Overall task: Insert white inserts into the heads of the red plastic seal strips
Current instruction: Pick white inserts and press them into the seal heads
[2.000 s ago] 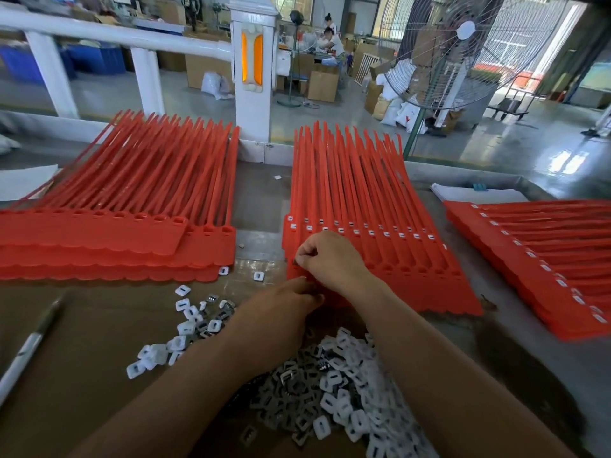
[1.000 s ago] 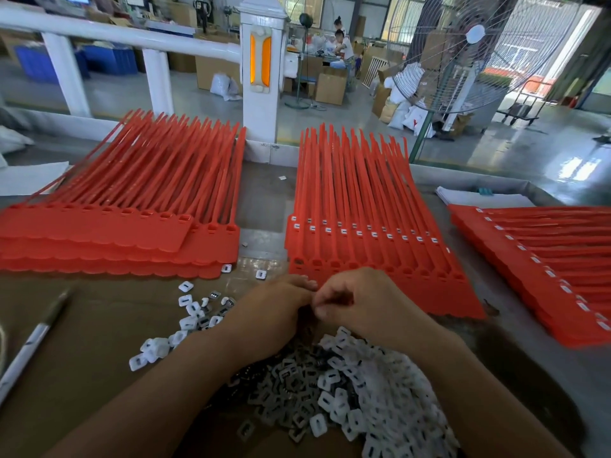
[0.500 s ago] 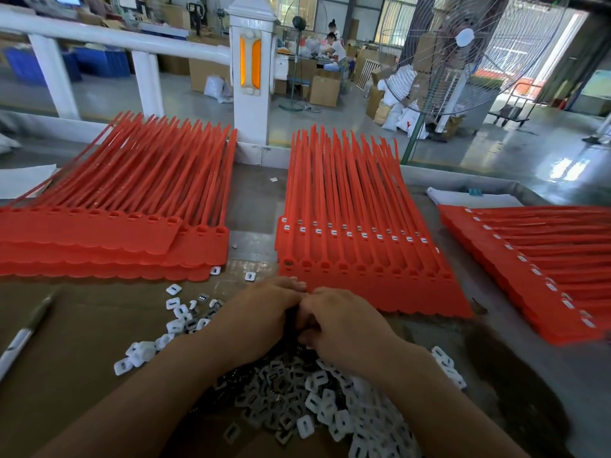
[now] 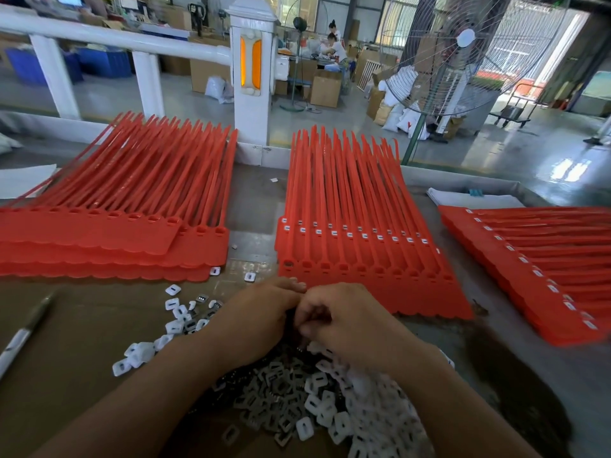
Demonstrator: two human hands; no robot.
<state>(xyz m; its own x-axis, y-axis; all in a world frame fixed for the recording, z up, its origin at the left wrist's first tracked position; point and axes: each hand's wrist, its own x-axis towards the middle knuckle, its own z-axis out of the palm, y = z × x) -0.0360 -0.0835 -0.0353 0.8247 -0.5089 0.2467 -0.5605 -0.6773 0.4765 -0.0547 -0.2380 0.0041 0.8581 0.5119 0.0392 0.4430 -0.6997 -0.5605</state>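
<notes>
Both hands meet near the middle of the table (image 4: pixel 515 355), just on the near side of the middle stack of red seal strips (image 4: pixel 357 206). The left hand (image 4: pixel 261 322) lies back up with its fingers curled down and inward. The right hand (image 4: pixel 347 320) has its fingers bent in toward the left hand's fingertips, and the two touch. Whether either hand pinches anything cannot be told, as the fingertips hide the spot between them.

Under and near the wrists lies the pile of white inserts (image 4: pixel 327 404), with some grey pieces mixed in. A few loose inserts (image 4: pixel 175 320) are scattered to the left on the brown cardboard (image 4: pixel 82 345).

In the middle stack, the nearest row of heads shows open slots, while the rows just beyond it have white inserts in place. The left stack of strips (image 4: pixel 132 200) has open slots along its heads. The right stack (image 4: pixel 542 259) lies turned sideways, apart from the hands, with white inserts in its heads.

A pen (image 4: pixel 24 332) lies at the left edge of the cardboard. Beyond the table stand a white post (image 4: pixel 253 81) and a large fan (image 4: pixel 463 51)
</notes>
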